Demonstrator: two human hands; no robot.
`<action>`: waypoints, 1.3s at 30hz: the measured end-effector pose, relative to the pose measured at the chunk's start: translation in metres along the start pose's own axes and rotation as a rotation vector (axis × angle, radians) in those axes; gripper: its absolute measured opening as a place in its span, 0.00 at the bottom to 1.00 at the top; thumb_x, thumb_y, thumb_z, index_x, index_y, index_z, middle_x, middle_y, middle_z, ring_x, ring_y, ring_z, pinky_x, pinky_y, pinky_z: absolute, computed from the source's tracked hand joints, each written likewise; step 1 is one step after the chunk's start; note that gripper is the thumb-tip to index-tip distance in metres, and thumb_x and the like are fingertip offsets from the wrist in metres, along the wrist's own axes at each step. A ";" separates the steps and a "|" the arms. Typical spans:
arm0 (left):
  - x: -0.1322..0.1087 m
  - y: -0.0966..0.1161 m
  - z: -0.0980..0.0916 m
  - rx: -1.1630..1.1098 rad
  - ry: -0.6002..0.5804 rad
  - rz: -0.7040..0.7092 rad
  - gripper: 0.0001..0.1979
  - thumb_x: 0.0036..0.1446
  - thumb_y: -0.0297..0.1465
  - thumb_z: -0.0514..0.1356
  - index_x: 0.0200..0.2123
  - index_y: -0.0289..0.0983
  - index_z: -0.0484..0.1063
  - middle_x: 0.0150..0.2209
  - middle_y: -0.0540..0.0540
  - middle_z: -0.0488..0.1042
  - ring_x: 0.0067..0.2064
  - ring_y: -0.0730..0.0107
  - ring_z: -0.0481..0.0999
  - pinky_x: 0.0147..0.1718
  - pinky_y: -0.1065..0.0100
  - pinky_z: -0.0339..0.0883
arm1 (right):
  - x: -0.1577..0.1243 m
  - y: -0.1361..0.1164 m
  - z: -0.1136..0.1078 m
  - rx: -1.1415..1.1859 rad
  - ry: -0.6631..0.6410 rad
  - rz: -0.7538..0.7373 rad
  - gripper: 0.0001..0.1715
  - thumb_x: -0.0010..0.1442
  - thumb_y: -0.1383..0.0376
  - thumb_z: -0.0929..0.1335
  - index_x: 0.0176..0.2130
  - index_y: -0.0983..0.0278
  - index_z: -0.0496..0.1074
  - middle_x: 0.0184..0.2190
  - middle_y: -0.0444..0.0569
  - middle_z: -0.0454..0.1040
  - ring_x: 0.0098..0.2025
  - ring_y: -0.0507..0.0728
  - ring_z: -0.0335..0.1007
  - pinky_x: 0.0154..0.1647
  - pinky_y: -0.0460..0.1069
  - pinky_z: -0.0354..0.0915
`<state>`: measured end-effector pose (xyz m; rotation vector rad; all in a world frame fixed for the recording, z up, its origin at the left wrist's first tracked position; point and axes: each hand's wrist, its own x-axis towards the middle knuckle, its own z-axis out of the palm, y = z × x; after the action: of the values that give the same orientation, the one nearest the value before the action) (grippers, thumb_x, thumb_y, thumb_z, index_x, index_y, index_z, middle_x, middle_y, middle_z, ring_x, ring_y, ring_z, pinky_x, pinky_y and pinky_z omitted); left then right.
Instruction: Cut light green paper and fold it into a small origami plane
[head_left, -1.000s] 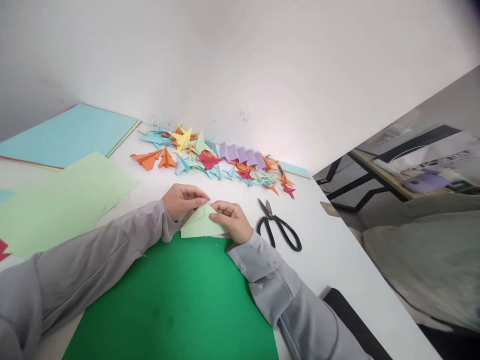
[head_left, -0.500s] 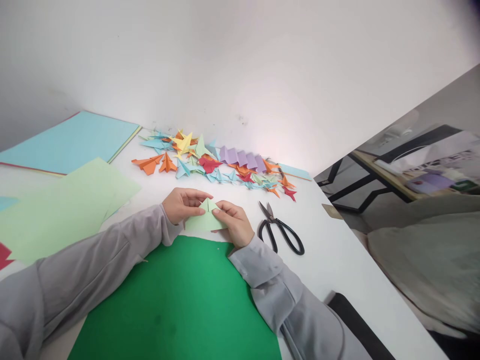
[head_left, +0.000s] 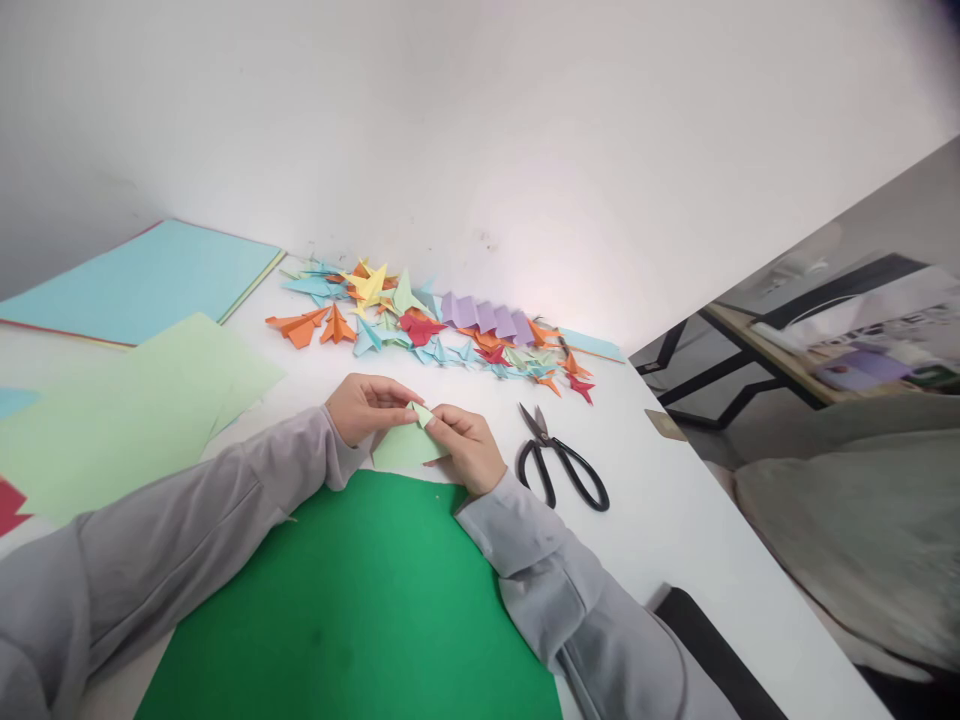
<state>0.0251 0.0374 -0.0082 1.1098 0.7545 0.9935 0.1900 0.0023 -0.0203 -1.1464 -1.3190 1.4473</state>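
Between my two hands is a small light-green sheet of folded paper [head_left: 405,447], its pointed top turned away from me. My left hand [head_left: 365,408] pinches its upper left side between thumb and fingers. On the upper right side, my right hand [head_left: 472,447] grips it with the thumb on top. A folded flap shows near the tip between the thumbs; the fingertips behind the paper are hidden. Just below lies a large green sheet [head_left: 352,600]. Black-handled scissors [head_left: 555,450] rest with blades parted, to the right of my right hand.
Many folded paper planes [head_left: 367,285] in several colours lie along the wall, with a purple pleated strip [head_left: 486,316] among them. Blue sheets [head_left: 150,280] and light-green sheets [head_left: 135,410] are stacked left. A black object [head_left: 712,650] sits at the right front, near the table edge.
The flap at the tip of the light-green paper has been folded or shifted, so the centre slit looks shorter. Both hands stay in nearly the same place, still gripping it.
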 end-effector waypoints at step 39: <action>-0.003 0.001 0.003 -0.029 0.071 -0.088 0.15 0.28 0.35 0.73 0.22 0.34 0.78 0.23 0.46 0.78 0.24 0.72 0.74 0.25 0.71 0.68 | -0.005 -0.004 0.005 -0.072 -0.014 -0.029 0.22 0.42 0.50 0.73 0.26 0.65 0.69 0.19 0.38 0.66 0.19 0.46 0.64 0.19 0.42 0.67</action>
<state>0.0261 0.0338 -0.0060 1.0120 0.8373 0.9706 0.1863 -0.0031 -0.0156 -1.1608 -1.4015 1.3991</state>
